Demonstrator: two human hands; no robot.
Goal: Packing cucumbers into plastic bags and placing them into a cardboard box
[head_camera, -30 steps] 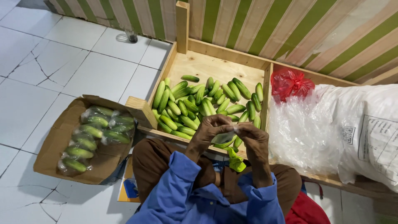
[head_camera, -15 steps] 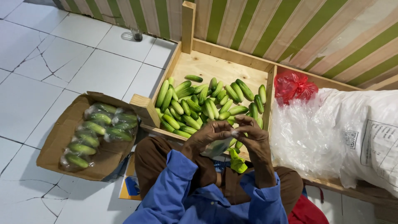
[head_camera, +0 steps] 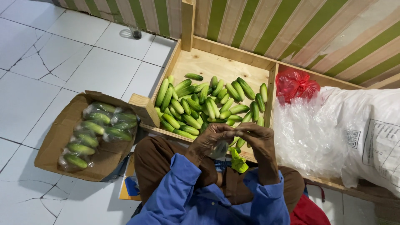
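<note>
Left hand (head_camera: 211, 139) and right hand (head_camera: 255, 139) meeting over front edge of wooden crate (head_camera: 233, 66), fingers curled, pinching small clear plastic bag (head_camera: 219, 149) between them. Bag contents unclear. Loose green cucumbers (head_camera: 208, 106) heaped in crate just beyond hands. Bagged cucumbers (head_camera: 96, 131) in cardboard box (head_camera: 54, 141) at left. Clear plastic sheeting (head_camera: 308, 133), white sack (head_camera: 371, 133), red bag (head_camera: 295, 83) at right.

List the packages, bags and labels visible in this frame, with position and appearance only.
Cardboard box: floor, left; brown, open, holding bagged cucumbers in clear plastic.
Red plastic bag: beside the wooden crate, knotted.
Clear plastic bags: right, crumpled heap.
White sack: far right, with a black-printed square label.
Small clear bag: between left hand and right hand.
</note>
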